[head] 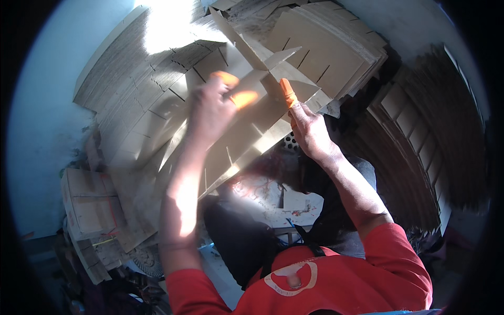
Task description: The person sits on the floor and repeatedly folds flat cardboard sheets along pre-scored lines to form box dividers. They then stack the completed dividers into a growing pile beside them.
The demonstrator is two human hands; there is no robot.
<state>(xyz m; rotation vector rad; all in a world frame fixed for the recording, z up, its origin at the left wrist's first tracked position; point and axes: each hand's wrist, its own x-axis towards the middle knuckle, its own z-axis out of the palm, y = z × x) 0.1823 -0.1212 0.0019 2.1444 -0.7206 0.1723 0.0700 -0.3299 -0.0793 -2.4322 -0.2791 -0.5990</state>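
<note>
My right hand, with an orange finger cover on it, grips the near part of a slotted cardboard divider that stands on edge. A shorter cardboard strip crosses this divider at an angle, and the two meet near the middle. My left hand is motion-blurred just left of the crossing, with orange covers on two fingertips. Whether it touches a strip is too blurred to tell. Beneath both hands lies a broad slotted cardboard sheet, slanting across my lap.
Slotted cardboard sheets form a long fanned stack at left and another stack at upper right. More upright stacks stand at right. A cardboard box sits at lower left. A pale wall borders the left side.
</note>
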